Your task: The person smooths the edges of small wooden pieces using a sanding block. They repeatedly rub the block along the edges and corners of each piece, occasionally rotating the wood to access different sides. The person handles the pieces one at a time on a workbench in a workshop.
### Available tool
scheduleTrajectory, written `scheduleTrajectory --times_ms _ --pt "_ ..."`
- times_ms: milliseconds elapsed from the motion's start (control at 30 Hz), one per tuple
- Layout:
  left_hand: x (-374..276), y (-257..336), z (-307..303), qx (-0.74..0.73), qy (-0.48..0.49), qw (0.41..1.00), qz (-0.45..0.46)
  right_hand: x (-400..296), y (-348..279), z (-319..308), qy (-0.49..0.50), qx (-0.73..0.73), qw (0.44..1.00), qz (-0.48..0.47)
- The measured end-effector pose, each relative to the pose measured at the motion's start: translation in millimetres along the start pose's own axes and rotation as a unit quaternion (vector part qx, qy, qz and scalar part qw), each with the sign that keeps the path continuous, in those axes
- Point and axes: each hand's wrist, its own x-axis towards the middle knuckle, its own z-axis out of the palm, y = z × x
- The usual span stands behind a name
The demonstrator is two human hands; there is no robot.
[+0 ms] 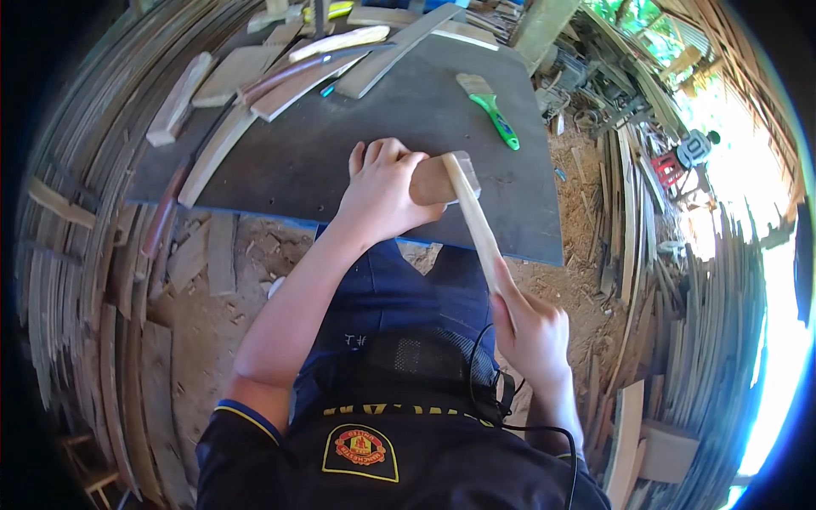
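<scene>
My left hand [389, 185] grips a small wooden block [433, 181] above the near edge of the dark tabletop [408, 121]. In my right hand [532, 322] is the lower end of a long, slender wooden strip [475, 220]. The strip's upper end lies across the right part of the block. Beyond them, to the right, a paintbrush with a green handle [494, 115] rests on the tabletop, bristles pointing away. A small blue object [327, 90] lies near the boards at the back.
Boards [398, 51] and a squared timber piece [180, 99] lie at the back and left of the table. A long tool with a reddish-brown handle [164, 210] overhangs the left edge. Stacked planks [695, 331] flank both sides. A person [695, 150] sits far right.
</scene>
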Motion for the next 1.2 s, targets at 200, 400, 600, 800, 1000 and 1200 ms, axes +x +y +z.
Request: scheduleTrajectory --times_ms 200,400,600,800,1000,1200 --pt "3 -3 -1 -0.004 -0.008 1.0 0.003 33 0 11 0.006 -0.066 0.997 -0.036" --pt "3 -2 -9 0.003 -0.024 1.0 0.013 144 12 64 -0.003 -0.084 0.996 -0.002" --pt "1 -2 -12 0.02 -0.017 1.0 0.0 120 3 62 0.033 -0.063 0.997 -0.012" --pt "-2 -1 -2 0.023 0.01 1.0 0.003 25 -11 8 -0.018 0.006 0.999 0.03" --pt "4 3 -2 -0.012 0.024 0.998 0.056 38 -7 23 0.055 -0.033 0.998 -0.027" --pt "3 -19 -5 0.022 0.003 0.998 0.054 148 -8 62 -0.051 0.015 0.998 0.046"
